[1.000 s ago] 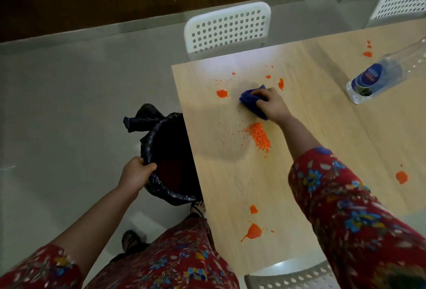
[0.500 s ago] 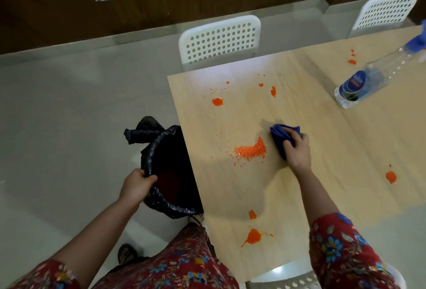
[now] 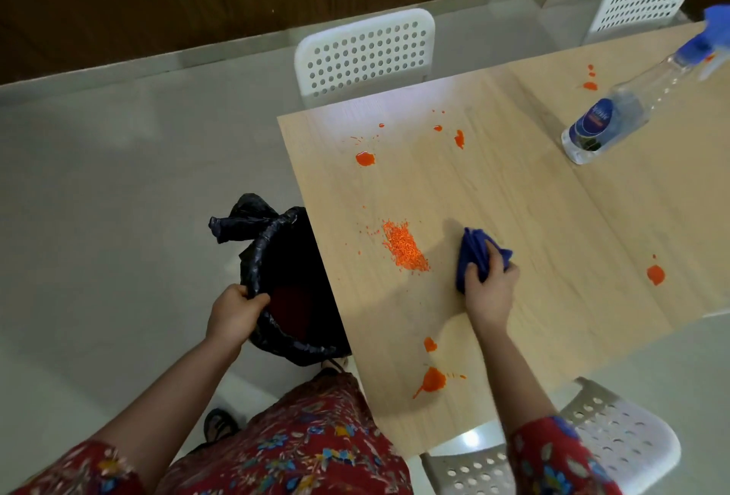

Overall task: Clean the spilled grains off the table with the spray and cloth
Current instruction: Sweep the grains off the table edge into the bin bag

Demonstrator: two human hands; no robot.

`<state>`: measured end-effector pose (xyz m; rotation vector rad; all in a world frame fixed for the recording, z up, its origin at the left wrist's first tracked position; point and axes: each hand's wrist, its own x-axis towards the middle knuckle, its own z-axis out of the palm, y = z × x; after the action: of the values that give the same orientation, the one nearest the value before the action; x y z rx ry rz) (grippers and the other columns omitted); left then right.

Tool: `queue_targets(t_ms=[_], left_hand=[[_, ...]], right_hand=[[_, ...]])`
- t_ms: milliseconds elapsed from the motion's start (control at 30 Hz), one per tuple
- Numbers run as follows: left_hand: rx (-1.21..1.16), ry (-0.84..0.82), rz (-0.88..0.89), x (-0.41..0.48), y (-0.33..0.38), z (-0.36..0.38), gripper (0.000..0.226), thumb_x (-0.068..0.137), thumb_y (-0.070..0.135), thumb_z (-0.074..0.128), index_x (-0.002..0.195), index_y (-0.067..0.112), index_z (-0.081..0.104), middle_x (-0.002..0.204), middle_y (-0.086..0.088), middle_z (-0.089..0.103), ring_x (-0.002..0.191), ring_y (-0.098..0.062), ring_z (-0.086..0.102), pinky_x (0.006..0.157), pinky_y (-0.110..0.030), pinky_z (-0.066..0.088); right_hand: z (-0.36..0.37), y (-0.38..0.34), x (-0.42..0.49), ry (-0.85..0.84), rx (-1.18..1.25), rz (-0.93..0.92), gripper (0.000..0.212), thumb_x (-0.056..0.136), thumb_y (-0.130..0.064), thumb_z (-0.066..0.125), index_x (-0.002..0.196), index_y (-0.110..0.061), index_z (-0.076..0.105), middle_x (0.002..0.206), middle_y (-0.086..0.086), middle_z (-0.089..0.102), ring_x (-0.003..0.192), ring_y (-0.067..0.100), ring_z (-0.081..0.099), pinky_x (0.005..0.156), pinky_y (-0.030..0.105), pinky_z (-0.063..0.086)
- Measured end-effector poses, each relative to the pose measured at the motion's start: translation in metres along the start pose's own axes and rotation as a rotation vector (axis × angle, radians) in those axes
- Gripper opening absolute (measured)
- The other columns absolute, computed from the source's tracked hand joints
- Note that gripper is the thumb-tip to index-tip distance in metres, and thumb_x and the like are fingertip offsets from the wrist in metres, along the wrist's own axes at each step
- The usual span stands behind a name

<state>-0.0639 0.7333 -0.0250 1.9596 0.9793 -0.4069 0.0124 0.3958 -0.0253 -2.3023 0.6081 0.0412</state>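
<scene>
A pile of orange grains (image 3: 403, 245) lies on the light wooden table (image 3: 553, 226), near its left edge. My right hand (image 3: 488, 291) grips a bunched blue cloth (image 3: 474, 251) on the tabletop, just right of the pile. My left hand (image 3: 236, 313) holds the rim of a bin lined with a black bag (image 3: 284, 281), which sits below the table's left edge. A clear spray bottle (image 3: 628, 107) with a blue trigger stands at the far right of the table.
Orange splotches dot the table: one at the far left (image 3: 364, 158), one at the near edge (image 3: 433, 380), one at the right (image 3: 655, 274). White perforated chairs stand behind the table (image 3: 363, 52), (image 3: 644, 0) and at the near side (image 3: 616, 439).
My right hand swept the cloth from the far side of the table toward me, then to the right of the grain pile. The pile shifted and changed shape. My left hand kept hold of the bin.
</scene>
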Motion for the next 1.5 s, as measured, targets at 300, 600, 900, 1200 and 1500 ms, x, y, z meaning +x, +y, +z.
queue_targets(t_ms=[300, 600, 900, 1200, 1500], left_hand=[[-0.025, 0.02, -0.01, 0.0, 0.002, -0.005, 0.024, 0.088, 0.013, 0.061, 0.067, 0.005, 0.052, 0.063, -0.01, 0.053, 0.058, -0.024, 0.05, 0.053, -0.032, 0.03], [-0.028, 0.024, -0.018, 0.004, 0.002, -0.007, 0.018, 0.087, 0.015, 0.063, 0.076, 0.001, 0.06, 0.073, -0.016, 0.063, 0.072, -0.033, 0.061, 0.059, -0.034, 0.037], [-0.065, 0.016, -0.042, 0.007, 0.003, -0.01, 0.021, 0.089, 0.013, 0.061, 0.073, 0.002, 0.056, 0.066, -0.013, 0.056, 0.061, -0.027, 0.053, 0.056, -0.032, 0.032], [-0.097, 0.002, -0.036, 0.007, 0.0, -0.013, 0.021, 0.089, 0.012, 0.062, 0.073, 0.0, 0.056, 0.064, -0.014, 0.053, 0.058, -0.026, 0.051, 0.056, -0.033, 0.032], [-0.13, -0.014, -0.052, 0.007, -0.008, -0.015, 0.022, 0.089, 0.015, 0.062, 0.074, 0.001, 0.054, 0.068, -0.019, 0.052, 0.06, -0.027, 0.05, 0.058, -0.032, 0.031]], right_hand=[[0.061, -0.064, -0.038, 0.027, 0.269, -0.097, 0.048, 0.094, -0.016, 0.058, 0.141, -0.014, 0.048, 0.133, 0.014, 0.04, 0.114, 0.024, 0.051, 0.086, 0.012, 0.029], [0.046, -0.065, 0.047, -0.244, -0.031, -0.279, 0.044, 0.087, -0.022, 0.051, 0.13, -0.026, 0.059, 0.121, 0.007, 0.046, 0.115, 0.026, 0.05, 0.092, 0.027, 0.037], [0.081, -0.081, 0.028, -0.178, 0.167, -0.293, 0.042, 0.088, -0.023, 0.048, 0.129, -0.022, 0.059, 0.123, 0.004, 0.045, 0.112, 0.018, 0.047, 0.1, 0.025, 0.035], [0.087, -0.104, 0.021, -0.757, -0.061, -0.663, 0.044, 0.077, -0.03, 0.047, 0.115, -0.028, 0.069, 0.121, 0.002, 0.052, 0.115, 0.021, 0.049, 0.101, 0.033, 0.036], [0.045, -0.037, -0.037, -0.144, -0.021, -0.139, 0.049, 0.095, -0.019, 0.054, 0.143, -0.023, 0.045, 0.135, 0.007, 0.04, 0.111, 0.023, 0.053, 0.093, 0.03, 0.043]])
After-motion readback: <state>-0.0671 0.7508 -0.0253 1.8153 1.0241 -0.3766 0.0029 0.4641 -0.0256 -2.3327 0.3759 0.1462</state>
